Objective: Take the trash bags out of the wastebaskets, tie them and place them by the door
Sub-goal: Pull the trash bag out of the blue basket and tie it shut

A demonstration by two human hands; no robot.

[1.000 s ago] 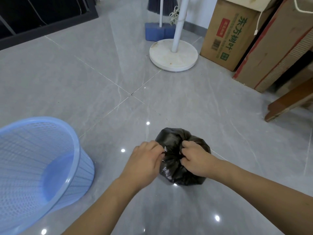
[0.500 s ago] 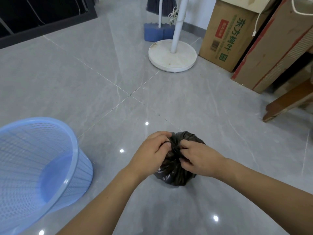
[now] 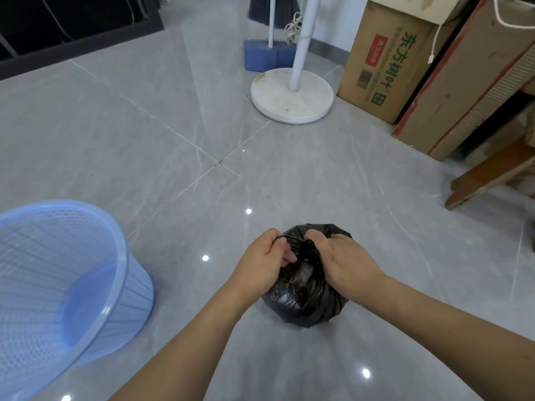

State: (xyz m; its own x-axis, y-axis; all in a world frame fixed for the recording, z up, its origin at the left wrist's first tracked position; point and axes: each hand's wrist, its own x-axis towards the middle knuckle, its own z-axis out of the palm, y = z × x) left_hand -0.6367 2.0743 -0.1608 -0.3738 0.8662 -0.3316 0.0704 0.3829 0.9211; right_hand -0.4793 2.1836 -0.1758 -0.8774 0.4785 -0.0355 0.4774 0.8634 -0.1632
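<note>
A small black trash bag (image 3: 307, 302), full and rounded, rests on the grey tiled floor in front of me. My left hand (image 3: 262, 263) pinches a twisted strand of the bag's gathered top on its left side. My right hand (image 3: 346, 263) grips the bunched plastic on the right side, fingers curled into it. The knot area sits between the two hands and is partly hidden by my fingers. A light blue mesh wastebasket (image 3: 115, 256) stands at the left with no bag inside.
A white fan stand with a round base (image 3: 292, 96) is ahead, with a blue broom and dustpan (image 3: 260, 55) behind it. Cardboard boxes (image 3: 385, 68) and a wooden furniture leg (image 3: 489, 175) line the right side. A dark frame (image 3: 72, 33) runs along the far left.
My hands shifted on the bag's top: the left pulled a strand out to the left, the right moved over the bag's right side. The bag stayed on the floor.
</note>
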